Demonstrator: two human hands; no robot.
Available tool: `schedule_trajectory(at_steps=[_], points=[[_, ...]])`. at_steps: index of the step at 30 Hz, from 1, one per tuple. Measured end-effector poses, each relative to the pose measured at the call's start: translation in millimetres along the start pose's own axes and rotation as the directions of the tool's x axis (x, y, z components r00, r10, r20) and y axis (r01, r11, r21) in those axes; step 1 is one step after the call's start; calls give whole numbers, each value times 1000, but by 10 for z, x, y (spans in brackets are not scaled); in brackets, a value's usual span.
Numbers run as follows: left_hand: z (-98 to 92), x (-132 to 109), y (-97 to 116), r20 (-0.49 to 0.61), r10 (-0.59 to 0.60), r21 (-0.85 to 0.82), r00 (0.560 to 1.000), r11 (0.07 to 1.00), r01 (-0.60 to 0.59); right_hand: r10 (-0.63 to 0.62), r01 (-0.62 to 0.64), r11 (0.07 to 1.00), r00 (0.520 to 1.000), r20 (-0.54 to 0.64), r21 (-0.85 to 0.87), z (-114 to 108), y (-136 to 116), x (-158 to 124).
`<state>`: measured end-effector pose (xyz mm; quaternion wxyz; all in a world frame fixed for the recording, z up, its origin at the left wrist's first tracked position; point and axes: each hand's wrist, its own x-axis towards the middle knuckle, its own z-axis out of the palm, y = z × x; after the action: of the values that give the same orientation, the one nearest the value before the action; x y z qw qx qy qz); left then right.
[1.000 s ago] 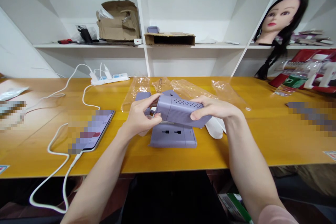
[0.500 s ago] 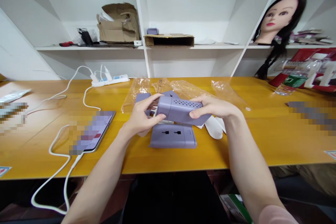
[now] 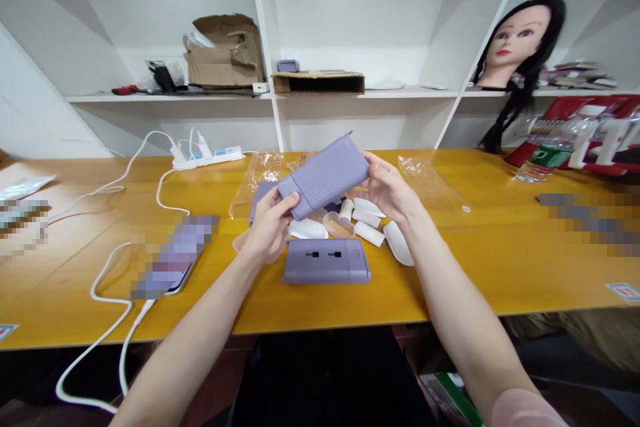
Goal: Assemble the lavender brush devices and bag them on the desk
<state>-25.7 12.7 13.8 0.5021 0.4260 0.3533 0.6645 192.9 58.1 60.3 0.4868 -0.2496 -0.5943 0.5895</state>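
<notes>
A purple rectangular plastic case (image 3: 327, 173) with a ribbed face is held tilted above the table, its right end higher. My left hand (image 3: 273, 223) is closed round its lower left end, thumb on the front face. At the upper right end, the fingers of my right hand (image 3: 393, 190) grip the edge, partly hidden behind it. Below lies a second purple case piece (image 3: 327, 261) with two dark plug-shaped cutouts. Between my hands are several white cylinders (image 3: 369, 233) and white curved pieces (image 3: 399, 243). Another purple part (image 3: 260, 203) sits partly behind my left hand.
Clear plastic bags (image 3: 433, 180) lie toward the back of the table (image 3: 500, 253). On the left are a phone (image 3: 183, 253) on a white cable and a power strip (image 3: 210, 157). A water bottle (image 3: 547, 153) stands at the right, below a mannequin head (image 3: 520, 47).
The held case has turned from its perforated side to its ribbed face, and its right end has risen. My right hand has shifted to that end, uncovering white pieces on the table.
</notes>
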Motion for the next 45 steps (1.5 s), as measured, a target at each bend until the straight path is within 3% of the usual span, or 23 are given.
schedule_trajectory(at_steps=[3,6,12,16,21,25,30,37,45], points=[[40,-65,-19,126,-148,28,981,989,146,-8,16,996,996,-90,87,38,39,21],[55,-105,-32,267,-299,103,916,954,282,-3,31,988,983,-181,152,95,97,39],[101,-182,-51,364,-357,115,860,934,339,-114,142,935,988,-104,325,374,169,-19],[169,-243,-68,412,-292,134,863,956,259,-177,245,894,962,-206,376,499,73,-103],[246,-307,-86,451,-149,213,880,975,56,-206,265,904,957,-202,335,455,-73,-165],[333,-341,-68,438,-133,164,889,984,67,-252,318,895,939,-233,312,431,-96,-171],[426,-361,-29,282,-161,28,946,987,160,-334,430,853,885,-323,296,477,-68,-160],[400,-422,-30,404,-91,157,910,987,29,-227,271,892,960,-162,361,381,-116,-156],[324,-375,-120,344,-31,238,939,970,-55,-300,374,854,922,-246,362,401,-8,-58]])
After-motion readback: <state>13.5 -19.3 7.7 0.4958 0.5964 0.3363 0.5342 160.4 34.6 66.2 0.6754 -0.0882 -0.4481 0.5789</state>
